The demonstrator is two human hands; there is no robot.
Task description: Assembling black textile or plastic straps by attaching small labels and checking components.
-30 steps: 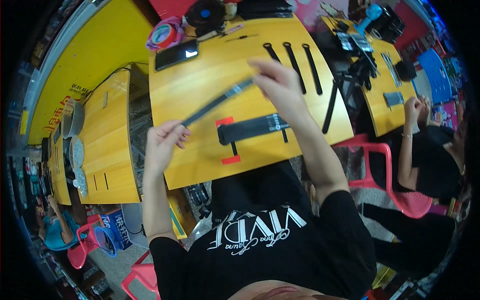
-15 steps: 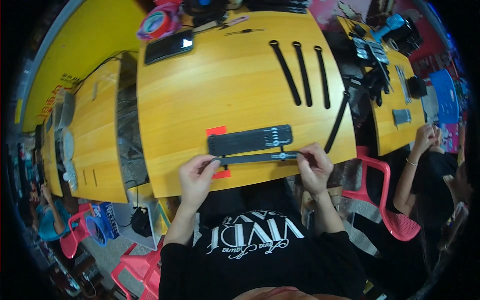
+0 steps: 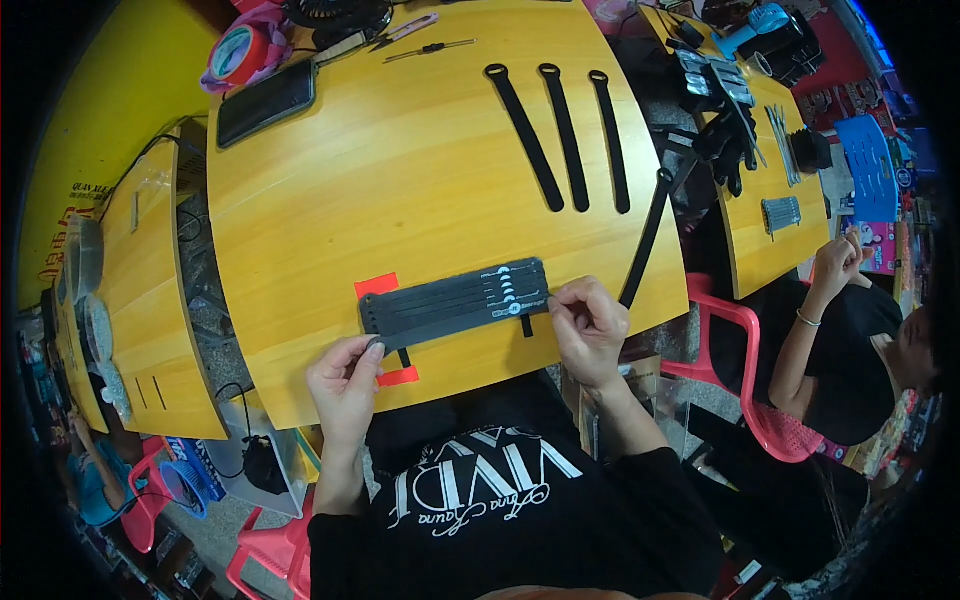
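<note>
A row of several black straps with white printed marks lies side by side on the yellow table. Stretched along the row's near edge is one more black strap, lying against the others. My left hand pinches its left end between thumb and finger, while my right hand pinches the right end. Red tape shows beyond the row's left end, and another red piece on the near side. Two thin black strips stick out beneath the row.
Three loose black straps with ringed ends lie toward the far right; another strap lies along the right edge. A phone, red tape roll and thread snips sit at the back. A person sits at right, beside a pink chair.
The held strap has come up against the near edge of the row, where before a gap showed between them. My view has shifted, so the table things sit further left.
</note>
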